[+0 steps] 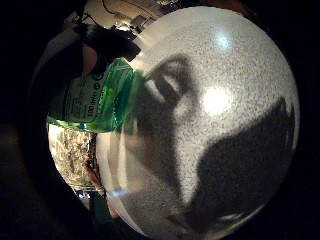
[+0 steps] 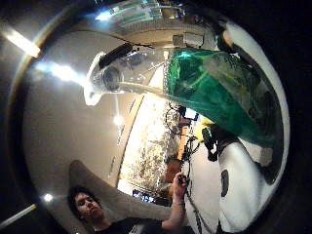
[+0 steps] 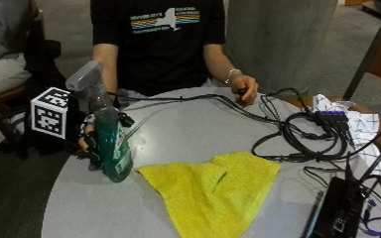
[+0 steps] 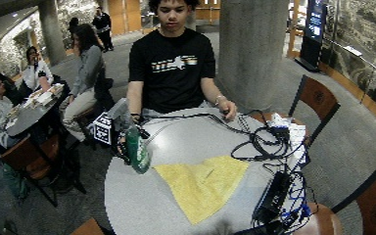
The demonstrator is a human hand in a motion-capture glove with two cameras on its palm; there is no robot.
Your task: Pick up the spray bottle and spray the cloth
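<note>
Gripping the green spray bottle (image 3: 111,144) in the gloved right hand (image 3: 88,144), fingers curled round it, tilted at the round table's (image 3: 177,124) edge, just beside the yellow cloth (image 3: 210,193).

Overhead lights are washing the table (image 3: 197,129) evenly in the outside views — shadows there are staying soft. In the palm views, glare spots are shining on the table (image 1: 220,100) beside a hard dark shadow, ceiling lights are flaring above the bottle (image 2: 214,92) — edges are bending and falling black.
</note>
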